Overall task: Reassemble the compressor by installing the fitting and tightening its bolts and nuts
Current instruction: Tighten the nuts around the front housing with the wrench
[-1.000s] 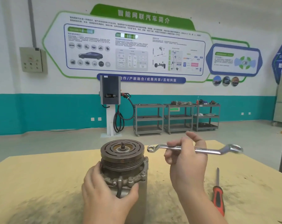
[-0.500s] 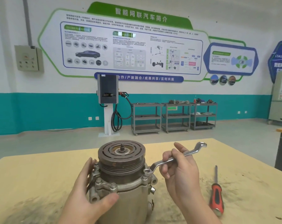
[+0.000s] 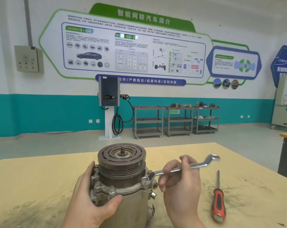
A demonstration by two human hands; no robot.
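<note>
The compressor (image 3: 123, 183), upright on the table (image 3: 32, 186), looks heavy, rigid metal, so the left hand (image 3: 91, 199) clasps its flange while the right hand (image 3: 180, 183) pinches the wrench (image 3: 185, 167) mid-shaft, ring end on 1 bolt beside that clasp

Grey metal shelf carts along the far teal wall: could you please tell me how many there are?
3, side by side in a row against the wall: the left grey metal shelf cart, the middle cart bearing a green label, and the right cart. None appears hidden.
</note>
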